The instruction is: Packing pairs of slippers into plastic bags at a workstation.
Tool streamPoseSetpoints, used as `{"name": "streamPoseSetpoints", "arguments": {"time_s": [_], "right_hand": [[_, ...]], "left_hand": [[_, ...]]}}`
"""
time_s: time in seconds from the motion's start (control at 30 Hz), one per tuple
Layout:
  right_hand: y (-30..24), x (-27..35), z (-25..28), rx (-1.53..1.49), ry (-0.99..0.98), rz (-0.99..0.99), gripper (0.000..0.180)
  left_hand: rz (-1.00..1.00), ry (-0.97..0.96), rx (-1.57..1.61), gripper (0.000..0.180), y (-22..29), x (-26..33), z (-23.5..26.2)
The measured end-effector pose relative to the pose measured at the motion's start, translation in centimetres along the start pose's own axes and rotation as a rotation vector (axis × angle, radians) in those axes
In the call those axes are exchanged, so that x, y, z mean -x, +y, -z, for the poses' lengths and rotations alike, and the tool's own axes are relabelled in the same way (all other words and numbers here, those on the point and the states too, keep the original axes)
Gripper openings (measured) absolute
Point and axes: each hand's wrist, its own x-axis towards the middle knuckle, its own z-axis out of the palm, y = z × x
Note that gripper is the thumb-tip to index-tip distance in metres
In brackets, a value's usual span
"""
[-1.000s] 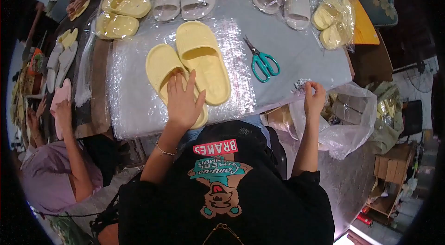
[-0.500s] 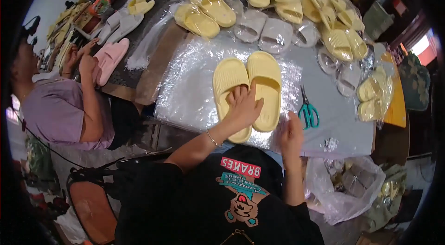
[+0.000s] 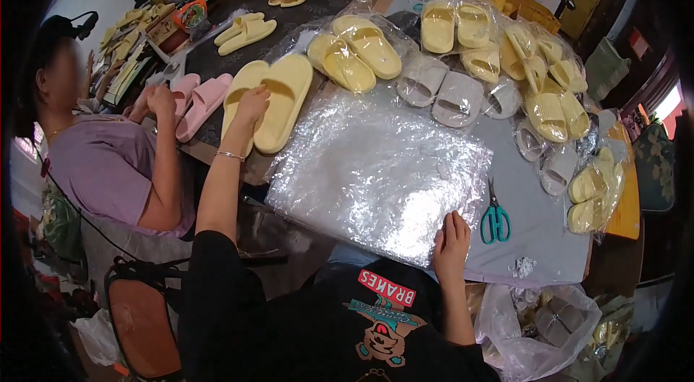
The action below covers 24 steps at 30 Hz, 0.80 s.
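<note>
My left hand (image 3: 252, 105) is stretched out to the left, its fingers closed on a pair of yellow slippers (image 3: 290, 104) at their inner edges. The pair is at the left of the table, close to a co-worker's pink slippers (image 3: 206, 104). My right hand (image 3: 452, 239) rests with fingers extended on the front right corner of a stack of clear plastic bags (image 3: 361, 158). Right of that hand, teal-handled scissors (image 3: 495, 219) lie on the grey table covering (image 3: 531, 245).
Bagged yellow slippers (image 3: 361, 49) and bagged grey slippers (image 3: 458, 99) line the far side. More bagged yellow slippers (image 3: 596, 190) lie at the right. A co-worker in purple (image 3: 116, 172) sits at my left. An open plastic sack (image 3: 531, 320) is below the table's front edge.
My left hand has carried the yellow slippers from the bag stack to the table's left side. My right hand has come down onto the bags. The view has shifted.
</note>
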Motion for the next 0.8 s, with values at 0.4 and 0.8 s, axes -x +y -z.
{"name": "streamPoseSetpoints", "arguments": {"time_s": [0.4,0.8], "right_hand": [[-0.3,0.2,0.6,0.054,-0.017,0.017,0.044],[-3.5,-4.4,4.5,-0.201,0.013,0.022,0.041]], "left_hand": [[-0.086,-0.070,-1.035,0.056,10.5,3.1,-7.5],[-0.104,-0.186,0.225,0.017,6.9,-5.5,-17.6]]}}
